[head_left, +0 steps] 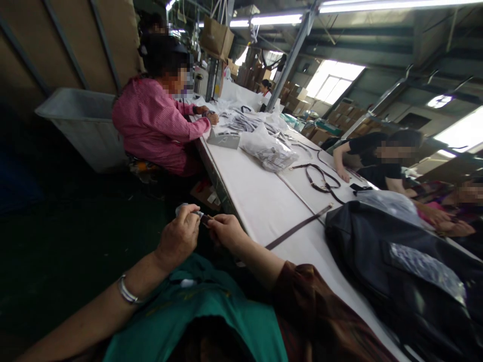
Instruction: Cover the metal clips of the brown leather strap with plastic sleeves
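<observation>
In front of my lap, above the table's near edge, my left hand is closed with its fingertips around a small whitish, translucent piece, perhaps plastic or cloth. My right hand pinches the end of a dark brown strap, and the two hands almost meet there. On the white table behind my right forearm lies a flat brown strap; whether it is the same one, the arm hides. Farther over, a dark strap is looped with metal fittings.
A black bag fills the table's right side. A clear plastic bag, a grey holder and piled straps lie farther along. A co-worker in pink sits left by a large bin; other people work opposite.
</observation>
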The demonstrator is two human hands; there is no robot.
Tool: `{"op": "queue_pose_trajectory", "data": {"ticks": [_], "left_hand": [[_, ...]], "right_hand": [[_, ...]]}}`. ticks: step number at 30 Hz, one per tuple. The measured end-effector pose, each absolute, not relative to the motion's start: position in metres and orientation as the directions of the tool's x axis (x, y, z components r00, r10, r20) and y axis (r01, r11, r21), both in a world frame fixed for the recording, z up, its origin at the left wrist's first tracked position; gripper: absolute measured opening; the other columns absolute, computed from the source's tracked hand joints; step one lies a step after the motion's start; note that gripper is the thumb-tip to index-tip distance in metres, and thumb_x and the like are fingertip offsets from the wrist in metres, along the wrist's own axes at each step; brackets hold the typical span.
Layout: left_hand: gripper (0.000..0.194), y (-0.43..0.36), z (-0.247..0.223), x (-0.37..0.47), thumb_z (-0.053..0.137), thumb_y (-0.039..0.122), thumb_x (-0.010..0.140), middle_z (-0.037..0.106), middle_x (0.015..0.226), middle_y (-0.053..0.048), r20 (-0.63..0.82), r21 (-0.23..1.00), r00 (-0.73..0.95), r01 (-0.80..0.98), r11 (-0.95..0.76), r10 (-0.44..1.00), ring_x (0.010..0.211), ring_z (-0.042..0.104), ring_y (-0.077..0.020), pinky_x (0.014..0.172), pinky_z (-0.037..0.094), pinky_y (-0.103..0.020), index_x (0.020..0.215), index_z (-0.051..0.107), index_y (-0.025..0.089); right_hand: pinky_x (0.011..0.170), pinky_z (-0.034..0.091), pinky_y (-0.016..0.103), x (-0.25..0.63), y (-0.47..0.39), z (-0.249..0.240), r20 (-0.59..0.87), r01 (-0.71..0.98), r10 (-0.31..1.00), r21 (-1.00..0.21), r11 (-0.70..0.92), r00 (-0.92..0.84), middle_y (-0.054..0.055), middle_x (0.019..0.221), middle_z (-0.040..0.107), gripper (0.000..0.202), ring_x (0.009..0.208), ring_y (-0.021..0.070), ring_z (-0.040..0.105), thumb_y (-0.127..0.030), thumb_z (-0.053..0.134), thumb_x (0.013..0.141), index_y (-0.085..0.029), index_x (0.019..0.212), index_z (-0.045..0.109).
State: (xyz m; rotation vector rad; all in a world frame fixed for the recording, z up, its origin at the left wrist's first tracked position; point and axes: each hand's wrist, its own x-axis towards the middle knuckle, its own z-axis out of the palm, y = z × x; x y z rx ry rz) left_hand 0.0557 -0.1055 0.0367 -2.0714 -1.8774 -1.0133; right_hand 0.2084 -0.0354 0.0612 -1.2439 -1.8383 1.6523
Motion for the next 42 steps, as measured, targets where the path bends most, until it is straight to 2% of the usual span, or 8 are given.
{"op": "queue_pose_trajectory", "data": {"ticks": [3,6,10,14,29,35,38,42], "left_hand": [[0.013,-0.106,0.033,0.06,0.042,0.019,0.097,0.056,0.125,-0.017,0.562,0.394,-0.105,0.906,-0.154,0.82,0.104,0.065,-0.0269,0.088,0.058,-0.041,0.09,0.053,0.018],[0.014,-0.108,0.032,0.064,0.042,0.017,0.095,0.056,0.124,-0.017,0.545,0.487,-0.164,0.861,-0.151,0.823,0.109,0.063,-0.0274,0.092,0.056,-0.043,0.085,0.052,0.019],[0.014,-0.112,0.033,0.068,0.044,0.018,0.094,0.056,0.123,-0.017,0.527,0.55,-0.157,0.813,-0.194,0.835,0.116,0.06,-0.0273,0.099,0.054,-0.045,0.083,0.053,0.019],[0.016,-0.109,0.034,0.068,0.044,0.02,0.094,0.058,0.123,-0.016,0.523,0.577,-0.172,0.793,-0.198,0.835,0.117,0.06,-0.0268,0.1,0.053,-0.046,0.083,0.055,0.019],[0.016,-0.101,0.046,0.055,0.049,0.024,0.092,0.062,0.118,-0.015,0.567,0.613,-0.251,0.764,-0.199,0.784,0.111,0.063,-0.0238,0.098,0.054,-0.038,0.082,0.058,0.018],[0.016,-0.11,0.05,0.069,0.041,0.019,0.097,0.056,0.132,-0.018,0.592,0.328,0.013,0.91,-0.255,0.806,0.103,0.067,-0.0257,0.087,0.057,-0.039,0.092,0.056,0.018],[0.018,-0.109,0.048,0.06,0.041,0.021,0.097,0.055,0.132,-0.019,0.569,0.381,-0.023,0.893,-0.239,0.822,0.107,0.065,-0.0267,0.09,0.056,-0.041,0.09,0.056,0.017],[0.02,-0.098,0.045,0.025,0.044,0.024,0.091,0.059,0.121,-0.02,0.529,0.523,-0.198,0.841,-0.134,0.825,0.112,0.062,-0.03,0.096,0.053,-0.046,0.077,0.056,0.017]], "right_hand": [[0.04,0.027,0.019,0.203,-0.042,0.049,-0.416,0.003,0.702,-0.861,-0.508,-0.579,-0.006,0.058,0.049,0.013,0.038,0.0061,0.035,-0.028,0.054,0.088,-0.017,0.081,0.053],[0.042,0.031,0.019,0.2,-0.048,0.037,-0.397,-0.092,0.682,-0.822,-0.562,-0.615,-0.006,0.061,0.049,0.015,0.041,0.0058,0.035,-0.032,0.054,0.087,-0.018,0.083,0.052],[0.051,0.04,0.023,0.204,-0.048,0.035,-0.121,0.357,0.801,-0.926,0.121,-0.587,0.0,0.066,0.058,0.025,0.054,0.0125,0.053,-0.036,0.049,0.094,-0.018,0.077,0.053],[0.062,0.044,0.028,0.21,-0.046,0.054,0.057,0.613,0.657,-0.306,0.728,-0.752,0.009,0.088,0.069,0.015,0.074,0.0209,0.065,-0.024,0.046,0.095,-0.016,0.093,0.058],[0.067,0.049,0.032,0.213,-0.049,0.073,0.026,0.555,0.554,0.021,0.832,-0.832,0.01,0.092,0.068,0.027,0.08,0.0235,0.068,-0.024,0.031,0.103,-0.016,0.115,0.053],[0.063,0.049,0.028,0.199,-0.036,0.074,-0.092,0.628,0.702,-0.54,0.561,-0.706,0.01,0.084,0.071,0.016,0.075,0.022,0.068,-0.021,0.05,0.093,-0.014,0.087,0.063],[0.057,0.049,0.023,0.206,-0.024,0.071,-0.262,0.473,0.627,-0.86,0.194,-0.733,0.003,0.078,0.069,0.016,0.059,0.0132,0.063,-0.02,0.051,0.091,-0.014,0.1,0.064],[0.05,0.046,0.022,0.236,-0.013,0.081,-0.397,0.401,0.496,-0.91,-0.104,-0.772,-0.002,0.073,0.066,0.038,0.05,0.0107,0.057,-0.015,0.059,0.083,-0.015,0.122,0.058]]}}
